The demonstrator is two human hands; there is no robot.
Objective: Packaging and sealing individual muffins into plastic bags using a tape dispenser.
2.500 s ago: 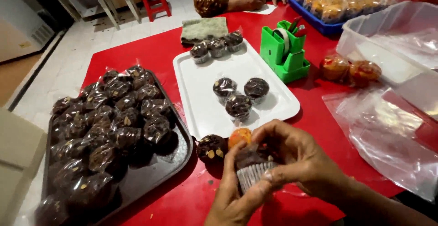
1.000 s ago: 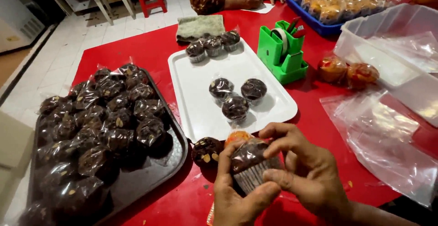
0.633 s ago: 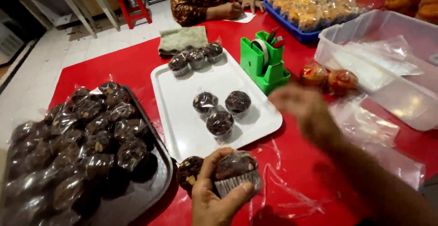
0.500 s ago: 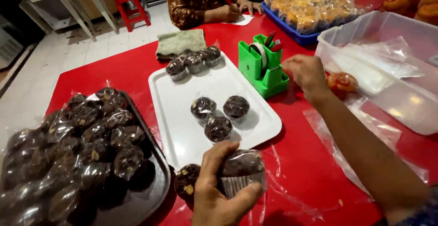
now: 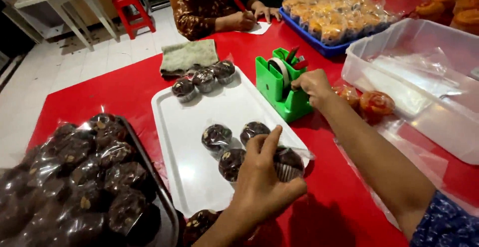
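Note:
My left hand (image 5: 262, 179) holds a chocolate muffin in clear wrap (image 5: 288, 163) over the near right edge of the white tray (image 5: 184, 162). My right hand (image 5: 312, 85) reaches out to the green tape dispenser (image 5: 279, 85), its fingers pinched at the tape end by the cutter. Three wrapped chocolate muffins (image 5: 232, 145) sit on the tray just left of my left hand. Three more (image 5: 203, 80) stand at the tray's far end.
A dark tray heaped with wrapped chocolate muffins (image 5: 85, 177) lies at left. Clear plastic tubs (image 5: 424, 77) and loose bags stand at right, orange muffins (image 5: 366, 102) beside them. A blue crate of yellow cakes (image 5: 334, 15) is at the back. Another person (image 5: 214, 7) writes across the red table.
My right hand let go of the muffin and reached forward to the tape dispenser. My left hand kept the wrapped muffin and moved it up over the tray's edge.

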